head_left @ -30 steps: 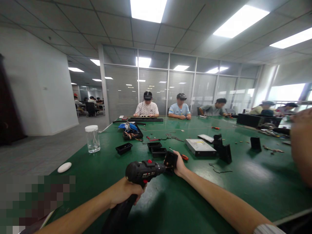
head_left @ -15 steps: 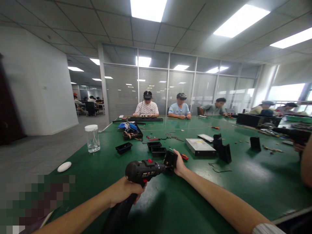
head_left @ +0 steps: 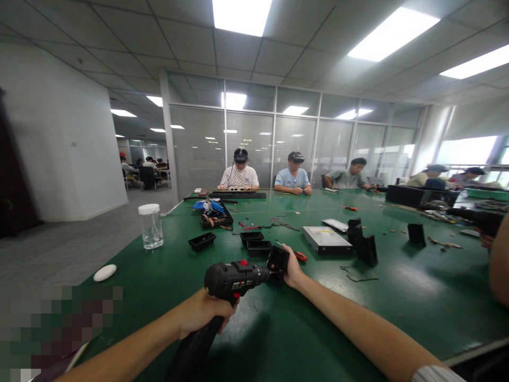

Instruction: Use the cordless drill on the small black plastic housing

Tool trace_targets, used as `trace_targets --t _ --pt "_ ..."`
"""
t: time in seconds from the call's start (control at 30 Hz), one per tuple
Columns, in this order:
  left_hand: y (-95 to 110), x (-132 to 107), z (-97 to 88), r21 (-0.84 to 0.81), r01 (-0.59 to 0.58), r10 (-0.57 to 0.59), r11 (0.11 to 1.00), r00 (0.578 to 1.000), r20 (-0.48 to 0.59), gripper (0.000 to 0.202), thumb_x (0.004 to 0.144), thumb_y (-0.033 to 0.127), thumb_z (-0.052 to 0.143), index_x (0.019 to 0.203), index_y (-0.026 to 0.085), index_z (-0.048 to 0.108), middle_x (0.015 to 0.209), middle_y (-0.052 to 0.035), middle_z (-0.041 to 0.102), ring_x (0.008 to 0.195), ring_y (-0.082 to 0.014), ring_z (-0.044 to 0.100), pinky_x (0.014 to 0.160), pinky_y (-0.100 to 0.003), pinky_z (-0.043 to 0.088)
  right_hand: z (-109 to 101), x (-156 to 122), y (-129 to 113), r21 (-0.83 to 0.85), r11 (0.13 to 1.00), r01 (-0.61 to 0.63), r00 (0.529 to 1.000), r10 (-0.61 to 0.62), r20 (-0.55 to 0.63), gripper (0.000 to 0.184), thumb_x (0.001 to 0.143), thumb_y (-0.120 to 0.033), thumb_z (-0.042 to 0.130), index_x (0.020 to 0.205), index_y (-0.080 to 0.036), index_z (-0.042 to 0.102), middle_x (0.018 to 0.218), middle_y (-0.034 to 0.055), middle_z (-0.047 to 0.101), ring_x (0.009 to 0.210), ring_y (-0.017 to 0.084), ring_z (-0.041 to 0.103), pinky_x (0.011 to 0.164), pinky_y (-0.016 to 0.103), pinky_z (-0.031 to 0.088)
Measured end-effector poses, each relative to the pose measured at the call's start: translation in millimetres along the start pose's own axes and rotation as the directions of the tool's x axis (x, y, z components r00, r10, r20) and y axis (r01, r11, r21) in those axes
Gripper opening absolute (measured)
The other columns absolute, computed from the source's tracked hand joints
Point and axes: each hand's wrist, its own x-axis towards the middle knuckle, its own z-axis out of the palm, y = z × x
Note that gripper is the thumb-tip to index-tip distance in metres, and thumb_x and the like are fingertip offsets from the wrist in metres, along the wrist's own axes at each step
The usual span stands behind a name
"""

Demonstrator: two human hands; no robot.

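My left hand [head_left: 202, 313] is wrapped round the grip of a black cordless drill [head_left: 233, 280] with red marks. The drill's nose points right, against a small black plastic part [head_left: 278, 260]. My right hand [head_left: 293, 268] holds that part upright on the green table [head_left: 302, 329], fingers closed on its right side. A red-handled tool [head_left: 301, 257] lies just beyond my right hand.
Black trays [head_left: 257, 243], a clear jar with a white lid [head_left: 151, 226], a white oval object [head_left: 105, 272], a flat silver drive [head_left: 325, 239] and black brackets [head_left: 363, 244] lie farther out. Several people sit at the far side. A neighbour's arm [head_left: 499, 260] is at the right edge.
The neighbour's arm at the right edge has dropped back from in front of the camera. My hands, the drill and the black part have stayed put.
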Motion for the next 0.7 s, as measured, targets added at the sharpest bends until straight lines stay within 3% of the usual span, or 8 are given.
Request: trace_targets --t 0.7 --pt "-1.3 0.9 -0.7 -0.013 0.004 -0.004 1.0 1.0 -0.004 0.014 0.059 0.012 0.045 0.069 0.012 0.054 0.052 0.0012 0.048 0.047 -0.0106 0.042 0.047 -0.024 0.033 -8.8 8.0 3.0 0.01 1.0 0.01 1.0 -0.011 0.028 0.033 0.073 -0.044 0.042 0.072 -0.015 0.059 0.062 0.005 0.062 0.058 0.018 0.059 0.053 0.029 0.046"
